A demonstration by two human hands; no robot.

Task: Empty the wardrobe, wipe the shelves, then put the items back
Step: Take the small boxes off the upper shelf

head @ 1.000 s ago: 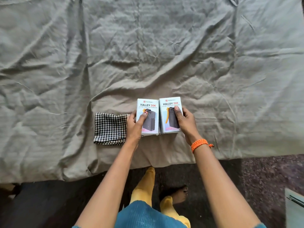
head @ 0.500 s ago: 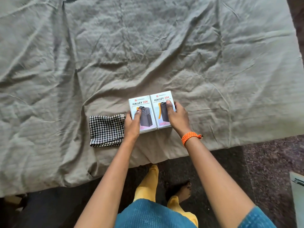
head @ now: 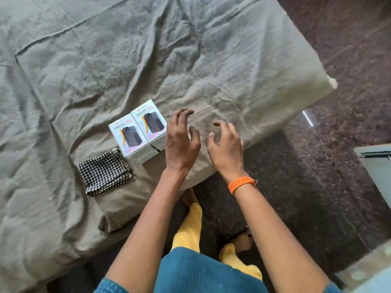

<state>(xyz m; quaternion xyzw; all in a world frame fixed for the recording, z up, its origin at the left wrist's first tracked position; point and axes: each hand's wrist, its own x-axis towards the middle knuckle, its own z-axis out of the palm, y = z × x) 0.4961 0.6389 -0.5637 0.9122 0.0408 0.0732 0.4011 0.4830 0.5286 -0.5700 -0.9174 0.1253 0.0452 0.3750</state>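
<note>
Head view: two boxes lay side by side on the bed, at nine o'clock from the nearer left hand; both it and the right hand hovered loosely spread, holding nothing

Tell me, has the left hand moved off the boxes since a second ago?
Yes. The left hand has let go and now hovers to the right of the two boxes, which are side by side on the sheet near the checked cloth.

Bedroom, domestic: bed under a rumpled grey-green cotton sheet; dark speckled polished stone floor; folded black-and-white houndstooth cloth.
</note>
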